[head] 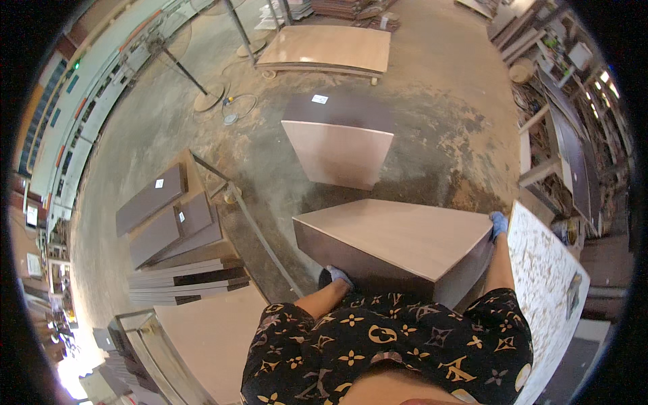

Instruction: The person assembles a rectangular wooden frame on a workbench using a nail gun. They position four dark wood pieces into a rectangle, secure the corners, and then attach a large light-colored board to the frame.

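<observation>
A box-shaped wooden cabinet [395, 233] with a pale panel on top and dark brown sides stands right in front of me. My right hand [498, 226], in a blue-grey glove, grips its far right corner. Low at the cabinet's near left side is my left hand [340, 276], also gloved. Its fingers are partly hidden, so I cannot tell whether they close on the lower edge. Just beyond stands a second cabinet box [339, 154], with a pale front panel, a dark top and a white label bearing writing.
Left, a cart [263, 238] with a metal rail bears dark panels [152, 202] and a pale board [212, 334]. A white mottled board [547, 288] leans at my right. Ahead are a low wheeled platform [329, 48] and a stand base [208, 98]. A long machine [101, 101] lines the left.
</observation>
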The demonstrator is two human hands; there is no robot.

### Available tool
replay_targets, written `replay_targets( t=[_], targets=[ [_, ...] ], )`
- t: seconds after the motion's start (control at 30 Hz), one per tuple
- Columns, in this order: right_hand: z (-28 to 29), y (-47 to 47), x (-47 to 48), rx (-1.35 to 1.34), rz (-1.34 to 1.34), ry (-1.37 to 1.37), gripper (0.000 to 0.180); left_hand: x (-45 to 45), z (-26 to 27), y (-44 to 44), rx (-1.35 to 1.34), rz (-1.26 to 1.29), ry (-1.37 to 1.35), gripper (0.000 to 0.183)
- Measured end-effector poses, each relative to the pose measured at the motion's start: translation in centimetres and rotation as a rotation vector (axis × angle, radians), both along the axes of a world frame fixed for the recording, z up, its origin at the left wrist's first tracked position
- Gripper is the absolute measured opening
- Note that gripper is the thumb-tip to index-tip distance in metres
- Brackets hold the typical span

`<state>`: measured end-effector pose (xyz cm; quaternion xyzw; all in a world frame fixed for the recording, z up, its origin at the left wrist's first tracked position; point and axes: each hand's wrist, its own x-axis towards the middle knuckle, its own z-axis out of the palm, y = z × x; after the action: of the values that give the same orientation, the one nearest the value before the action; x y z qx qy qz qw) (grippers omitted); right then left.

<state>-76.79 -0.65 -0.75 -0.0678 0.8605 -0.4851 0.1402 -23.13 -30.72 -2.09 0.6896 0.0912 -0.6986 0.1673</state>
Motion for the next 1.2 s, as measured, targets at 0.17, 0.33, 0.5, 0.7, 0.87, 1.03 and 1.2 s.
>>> replay_targets(
  t=[0.17, 0.33, 0.5, 0.7, 0.87, 1.03, 1.2],
  targets=[
    [-7.9, 5.1, -6.6, 1.175, 0.467, 0.544, 0.024, -5.7, -4.2, -6.3, -0.106, -0.067, 0.053, 0.092],
    [-10.2, -5.1, 0.3, -0.041, -0.288, -0.319, 0.017, -4.4, -13.6, -15.5, 0.094, -0.163, -0.048, 0.086],
    [-5.5, -12.9, 7.0, 0.618, 0.091, -0.026, 0.027, -5.7, -17.5, -24.8, -0.002, -0.492, -0.054, 0.08],
    [-3.1, -29.8, 12.6, 0.565, -0.098, 0.089, 0.048, -5.8, -14.2, -34.5, -0.138, -0.445, 0.183, 0.063],
    [0.0, -43.4, 17.0, 0.665, 0.025, 0.224, 0.052, -8.7, -0.5, -37.6, -0.257, -0.397, 0.311, 0.058],
    [1.4, -47.5, 22.1, 0.362, 0.034, 0.187, 0.052, -11.7, -2.0, -31.8, -0.486, 0.206, 0.529, 0.089],
    [-2.9, -44.6, 20.4, 0.299, 0.036, 0.106, 0.078, -13.3, -2.1, -25.7, -0.603, -0.415, 0.061, 0.079]
  ],
)
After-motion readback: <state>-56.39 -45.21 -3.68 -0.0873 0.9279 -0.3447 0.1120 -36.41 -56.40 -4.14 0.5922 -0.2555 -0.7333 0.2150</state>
